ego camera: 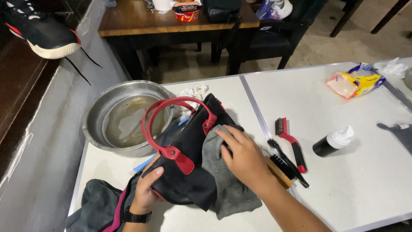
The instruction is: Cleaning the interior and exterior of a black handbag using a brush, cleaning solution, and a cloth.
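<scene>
A white table [343, 172], made of two tops butted along a metal seam, fills the lower part of the view; beyond it lie a pale stone floor, a dark wooden table [141, 21] with black chairs, and on the left a grey ledge with a black sneaker [38, 30] resting on it. A metal basin [96, 116] holding shallow murky water sits at the white table's left edge, with crumpled white tissue [195, 91] just behind the bag. The black handbag [184, 172] lies on its side near the front of the table, just beside the basin — dark leather with red handles [159, 124] looped upward, red tabs at their bases and a pink-red edge showing at the bottom. The left hand [146, 191], a black watch on its wrist, grips the bag's lower corner, thumb on top. The right hand [242, 152] lies flat with fingers spread, pressing a grey cloth [227, 193] against the bag's side. A darker grey cloth [92, 204] lies under the bag at the left. To the right are three small brushes [287, 152] — one red-handled — then a black bottle with a white pump top [332, 141], lying down, and a yellow and blue packet [354, 81] further back.
</scene>
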